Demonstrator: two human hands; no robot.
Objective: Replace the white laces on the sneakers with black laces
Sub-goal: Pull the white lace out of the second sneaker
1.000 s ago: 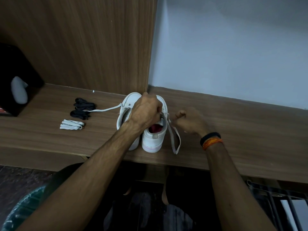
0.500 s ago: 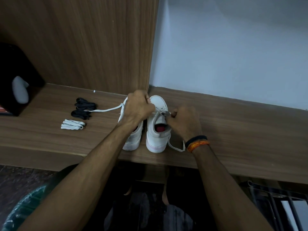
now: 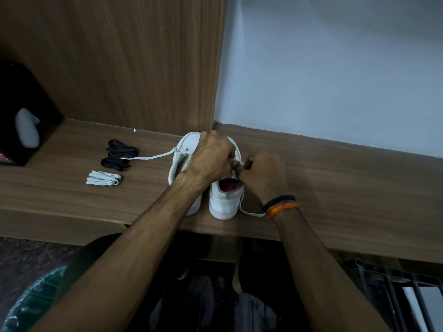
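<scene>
**Both hands at the right sneaker's laces**

Wood-grain tabletop (image 3: 335, 178) meets a wood panel on the far left and a pale wall on the far right. Two white low-top sneakers (image 3: 223, 200) stand side by side at its near edge, heels toward the person. The left hand (image 3: 211, 159) curls over the right sneaker's tongue, gripping the white flat lace (image 3: 249, 213); the right hand (image 3: 263, 176), fingers curled, pinches the same lace beside it. Farther left lie a bundle of black laces (image 3: 118, 155) and a folded white lace bundle (image 3: 103, 178).
</scene>
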